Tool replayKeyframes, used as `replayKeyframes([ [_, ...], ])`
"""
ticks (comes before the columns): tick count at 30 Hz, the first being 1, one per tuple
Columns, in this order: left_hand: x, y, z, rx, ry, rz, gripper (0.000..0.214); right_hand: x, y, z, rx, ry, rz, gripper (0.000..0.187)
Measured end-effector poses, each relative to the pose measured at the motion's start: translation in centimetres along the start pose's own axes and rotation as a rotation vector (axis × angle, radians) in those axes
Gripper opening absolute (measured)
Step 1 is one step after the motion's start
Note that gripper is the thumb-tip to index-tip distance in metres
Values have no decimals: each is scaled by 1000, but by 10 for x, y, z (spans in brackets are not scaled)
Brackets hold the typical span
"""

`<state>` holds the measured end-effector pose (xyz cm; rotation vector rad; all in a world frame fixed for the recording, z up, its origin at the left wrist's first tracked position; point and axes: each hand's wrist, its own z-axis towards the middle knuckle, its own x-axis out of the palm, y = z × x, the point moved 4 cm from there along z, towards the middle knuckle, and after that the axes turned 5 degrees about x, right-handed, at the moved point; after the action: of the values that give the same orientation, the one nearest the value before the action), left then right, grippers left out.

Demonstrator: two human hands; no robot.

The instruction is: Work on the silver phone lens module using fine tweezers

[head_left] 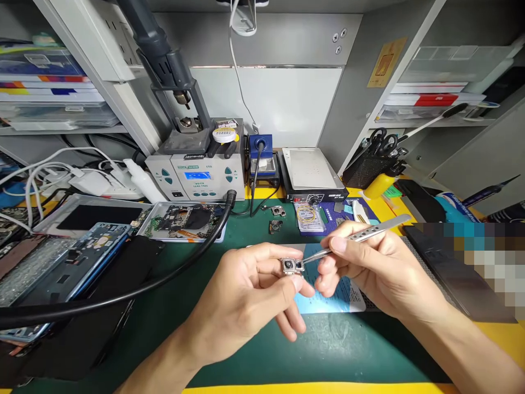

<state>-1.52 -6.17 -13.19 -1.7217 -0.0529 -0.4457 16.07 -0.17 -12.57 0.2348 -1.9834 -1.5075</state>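
Note:
Between the thumb and fingers of my left hand (258, 290) is a small phone camera module (292, 266) with two lenses in a silvery frame. My right hand (369, 262) pinches metal tweezers (365, 234), whose tips point left and reach the module's right edge. Whether the tips touch it or grip some part of it, I cannot tell. Below the hands lies a blue and white printed sheet (328, 298) on the green mat (328, 350). Beyond my left hand, two more small camera modules (278, 210) rest on the mat.
A grey hot-air rework station (197, 178) stands at the back left, its thick black hose (192, 251) curving across the mat. Trays with circuit boards (184, 221) and phone parts (77, 273) crowd the left. A flat heating plate (314, 175) and a black tool holder (369, 167) sit at the back right.

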Motion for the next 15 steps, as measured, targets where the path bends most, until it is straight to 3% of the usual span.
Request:
replayKeyframes([
  [15,4,-1,-2,-51,-32,82,26,0,-2,4,83,37,31,19],
])
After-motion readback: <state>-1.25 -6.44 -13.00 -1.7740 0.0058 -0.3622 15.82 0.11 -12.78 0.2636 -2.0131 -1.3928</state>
